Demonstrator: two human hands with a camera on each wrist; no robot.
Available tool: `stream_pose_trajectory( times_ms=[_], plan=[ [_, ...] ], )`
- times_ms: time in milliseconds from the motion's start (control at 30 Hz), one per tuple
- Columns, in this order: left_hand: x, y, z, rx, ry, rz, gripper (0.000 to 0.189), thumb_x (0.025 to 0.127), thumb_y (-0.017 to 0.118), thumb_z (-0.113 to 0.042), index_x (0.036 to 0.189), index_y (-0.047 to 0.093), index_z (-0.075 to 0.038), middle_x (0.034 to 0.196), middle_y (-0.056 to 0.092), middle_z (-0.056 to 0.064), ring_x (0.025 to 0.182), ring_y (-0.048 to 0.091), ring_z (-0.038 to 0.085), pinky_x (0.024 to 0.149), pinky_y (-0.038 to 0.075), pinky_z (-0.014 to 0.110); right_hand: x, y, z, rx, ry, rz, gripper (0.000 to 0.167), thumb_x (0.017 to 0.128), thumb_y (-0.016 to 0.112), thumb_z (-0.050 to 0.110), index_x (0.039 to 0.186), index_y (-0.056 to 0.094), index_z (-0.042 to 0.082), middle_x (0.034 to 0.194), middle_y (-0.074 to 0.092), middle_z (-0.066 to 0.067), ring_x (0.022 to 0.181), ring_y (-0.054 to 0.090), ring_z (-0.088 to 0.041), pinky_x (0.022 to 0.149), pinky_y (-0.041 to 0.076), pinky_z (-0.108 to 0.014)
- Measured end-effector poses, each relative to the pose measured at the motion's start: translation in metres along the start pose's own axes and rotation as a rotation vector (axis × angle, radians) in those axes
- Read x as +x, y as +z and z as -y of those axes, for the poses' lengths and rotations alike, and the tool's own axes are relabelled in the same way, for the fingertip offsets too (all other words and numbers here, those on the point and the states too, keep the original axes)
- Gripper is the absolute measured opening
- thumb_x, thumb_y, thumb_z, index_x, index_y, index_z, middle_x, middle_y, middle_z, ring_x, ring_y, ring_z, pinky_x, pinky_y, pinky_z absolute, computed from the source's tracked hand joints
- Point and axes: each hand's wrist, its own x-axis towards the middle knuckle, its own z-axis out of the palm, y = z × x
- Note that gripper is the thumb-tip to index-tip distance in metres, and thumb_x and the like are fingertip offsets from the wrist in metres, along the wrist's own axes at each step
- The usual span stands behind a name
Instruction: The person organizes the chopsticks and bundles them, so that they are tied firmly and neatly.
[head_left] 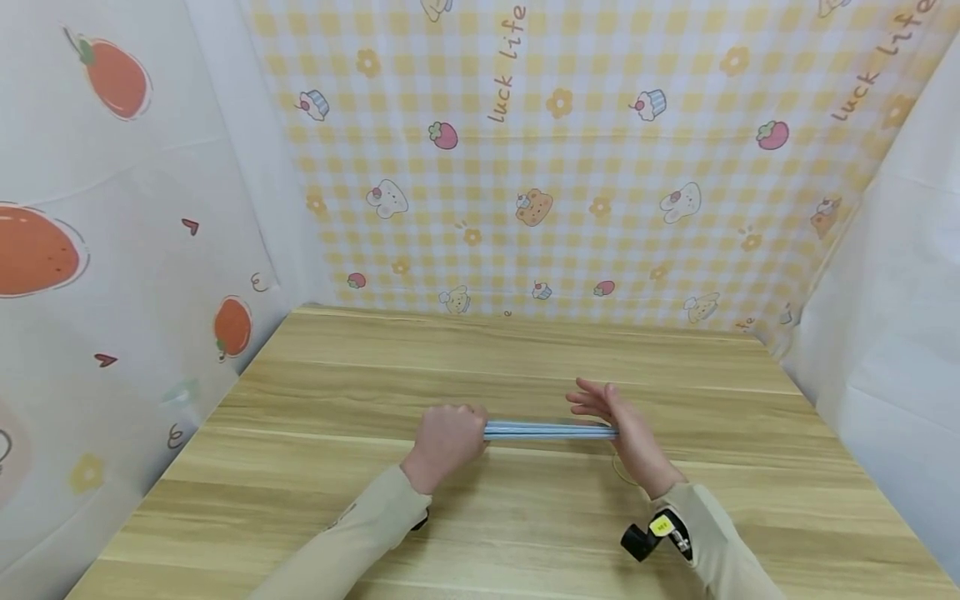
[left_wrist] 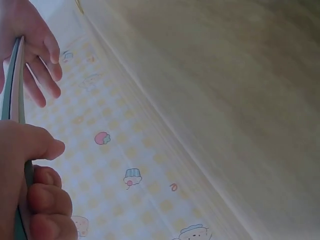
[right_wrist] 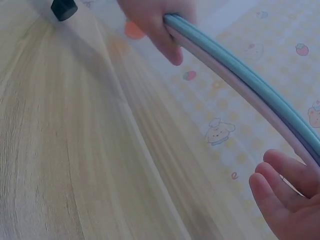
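Observation:
A bundle of slim chopsticks [head_left: 551, 431], pale blue in the head view, lies level between the two hands. Teal, pink and dark blue sticks show in the bundle [right_wrist: 245, 75] in the right wrist view. My left hand [head_left: 447, 439] wraps its fingers around the left end, hiding it. At the other end my right hand [head_left: 628, 431] has its palm against the stick tips, fingers extended and apart from the bundle. In the left wrist view the tips meet the right palm [left_wrist: 27, 30]. A thin yellowish loop [head_left: 621, 471] shows beside the right wrist.
Under the hands is a wood-grain table [head_left: 480, 358]. A yellow checked cloth [head_left: 562, 167] hangs behind it, and white cloths [head_left: 172, 167] stand at the sides. A black wrist camera [head_left: 640, 542] juts from the right sleeve.

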Motion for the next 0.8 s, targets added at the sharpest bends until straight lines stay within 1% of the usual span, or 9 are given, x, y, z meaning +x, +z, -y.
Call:
stream_pose_trajectory(
  times_ms=[100, 233, 367, 467, 533, 600, 700, 767, 800],
  plan=[
    [0.0, 0.001, 0.0, 0.019, 0.01, 0.006, 0.046, 0.072, 0.071, -0.019, 0.052, 0.029, -0.02, 0.049, 0.016, -0.008, 0.048, 0.01, 0.007, 0.04, 0.008, 0.02, 0.001, 0.001, -0.002, -0.032, -0.004, -0.007, 0.063, 0.101, 0.013, 0.051, 0.144, 0.038, 0.012, 0.139, 0.052, -0.014, 0.125, 0.049, -0.031, 0.1, 0.032, -0.054],
    [-0.001, 0.001, 0.002, 0.064, 0.019, -0.033, 0.046, 0.07, 0.066, -0.012, 0.053, 0.024, -0.02, 0.051, 0.011, -0.008, 0.05, 0.008, 0.007, 0.042, 0.006, 0.021, 0.0, -0.002, -0.002, -0.083, -0.012, 0.022, 0.059, 0.103, 0.012, 0.047, 0.144, 0.037, 0.013, 0.137, 0.053, -0.015, 0.124, 0.05, -0.035, 0.1, 0.034, -0.059],
    [-0.001, 0.001, 0.005, 0.079, 0.023, -0.062, 0.047, 0.068, 0.066, -0.012, 0.053, 0.023, -0.02, 0.052, 0.01, -0.008, 0.05, 0.007, 0.007, 0.043, 0.006, 0.021, -0.004, -0.012, -0.002, -0.137, -0.01, 0.05, 0.057, 0.103, 0.011, 0.044, 0.146, 0.032, 0.012, 0.139, 0.05, -0.017, 0.125, 0.049, -0.037, 0.099, 0.035, -0.062],
    [-0.002, 0.002, 0.007, 0.067, 0.029, -0.08, 0.047, 0.067, 0.065, -0.01, 0.053, 0.021, -0.02, 0.053, 0.008, -0.007, 0.05, 0.006, 0.007, 0.043, 0.005, 0.021, -0.011, -0.024, -0.002, -0.202, 0.027, -0.012, 0.056, 0.104, 0.019, 0.043, 0.143, 0.036, 0.006, 0.135, 0.052, -0.02, 0.12, 0.052, -0.034, 0.096, 0.041, -0.055],
    [-0.002, 0.002, 0.009, 0.058, 0.032, -0.097, 0.048, 0.066, 0.063, -0.008, 0.054, 0.018, -0.02, 0.055, 0.006, -0.007, 0.051, 0.005, 0.008, 0.043, 0.004, 0.021, -0.019, -0.032, -0.003, -0.329, 0.048, -0.067, 0.048, 0.103, 0.032, 0.036, 0.135, 0.045, 0.002, 0.126, 0.057, -0.02, 0.111, 0.057, -0.029, 0.091, 0.046, -0.045],
    [-0.002, 0.002, 0.01, 0.053, 0.03, -0.095, 0.048, 0.066, 0.063, -0.008, 0.054, 0.017, -0.019, 0.055, 0.005, -0.006, 0.051, 0.004, 0.008, 0.044, 0.004, 0.021, -0.028, -0.037, -0.003, -0.506, 0.063, -0.107, 0.035, 0.1, 0.047, 0.026, 0.12, 0.058, 0.0, 0.109, 0.064, -0.016, 0.095, 0.059, -0.021, 0.079, 0.049, -0.034],
    [-0.002, 0.001, 0.011, 0.047, 0.025, -0.08, 0.05, 0.066, 0.063, -0.008, 0.055, 0.016, -0.019, 0.054, 0.005, -0.006, 0.051, 0.004, 0.008, 0.043, 0.003, 0.021, -0.041, -0.039, -0.003, -0.767, 0.075, -0.086, 0.012, 0.09, 0.061, 0.012, 0.096, 0.067, 0.004, 0.087, 0.065, -0.004, 0.077, 0.056, -0.013, 0.065, 0.045, -0.025],
    [-0.002, 0.0, 0.012, 0.048, 0.019, -0.076, 0.051, 0.066, 0.064, -0.008, 0.055, 0.016, -0.019, 0.054, 0.005, -0.006, 0.05, 0.004, 0.008, 0.043, 0.004, 0.02, -0.047, -0.037, -0.004, -0.859, 0.077, -0.049, 0.003, 0.084, 0.067, 0.01, 0.086, 0.068, 0.008, 0.078, 0.063, 0.001, 0.071, 0.054, -0.011, 0.06, 0.045, -0.024],
    [-0.002, 0.0, 0.012, 0.04, 0.017, -0.076, 0.051, 0.065, 0.064, -0.007, 0.054, 0.016, -0.019, 0.054, 0.005, -0.007, 0.05, 0.005, 0.008, 0.043, 0.004, 0.02, -0.049, -0.035, -0.005, -0.887, 0.075, -0.029, 0.002, 0.082, 0.068, 0.009, 0.083, 0.068, 0.01, 0.077, 0.062, 0.002, 0.07, 0.054, -0.01, 0.061, 0.046, -0.024]
  ],
)
